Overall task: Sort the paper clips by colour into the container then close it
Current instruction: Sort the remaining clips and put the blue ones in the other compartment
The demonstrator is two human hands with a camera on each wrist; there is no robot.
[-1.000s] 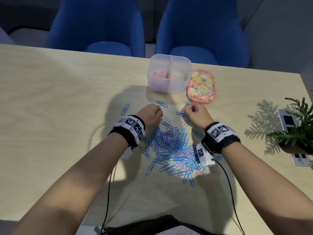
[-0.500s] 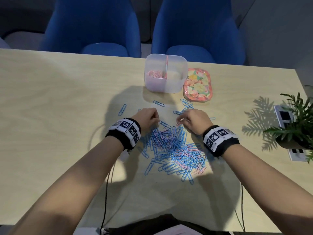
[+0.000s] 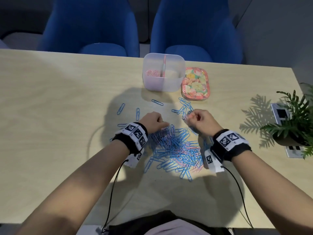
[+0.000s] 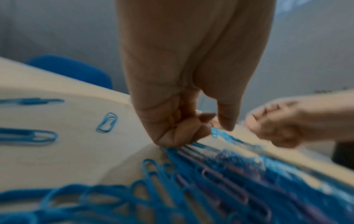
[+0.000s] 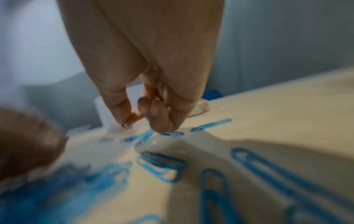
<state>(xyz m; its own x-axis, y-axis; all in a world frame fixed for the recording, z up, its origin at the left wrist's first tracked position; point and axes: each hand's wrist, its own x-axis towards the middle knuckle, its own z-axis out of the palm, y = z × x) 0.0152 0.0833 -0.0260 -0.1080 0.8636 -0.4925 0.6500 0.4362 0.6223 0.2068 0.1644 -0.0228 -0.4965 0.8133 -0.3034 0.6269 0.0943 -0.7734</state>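
Observation:
A heap of blue and pink paper clips (image 3: pixel 174 146) lies on the table between my wrists. My left hand (image 3: pixel 165 125) sits at the heap's upper left edge with its fingers curled. In the left wrist view, the left hand's (image 4: pixel 216 125) thumb and forefinger pinch a clip at the edge of the heap (image 4: pixel 229 174). My right hand (image 3: pixel 187 117) is raised just right of the heap and pinches a pink clip (image 5: pixel 128 125) between thumb and forefinger. The clear container (image 3: pixel 176 82) stands open beyond. It has a divider, and pink clips (image 3: pixel 153 73) lie in its left half.
The floral lid (image 3: pixel 195 84) lies to the right of the container. Loose blue clips (image 3: pixel 183 106) are scattered between the heap and the container. A potted plant (image 3: pixel 294 126) stands at the right table edge, and blue chairs (image 3: pixel 91 26) behind the table.
My right hand has lifted off the heap's top edge and moved right with a pink clip in its pinch. The left hand stays at the heap's upper left edge.

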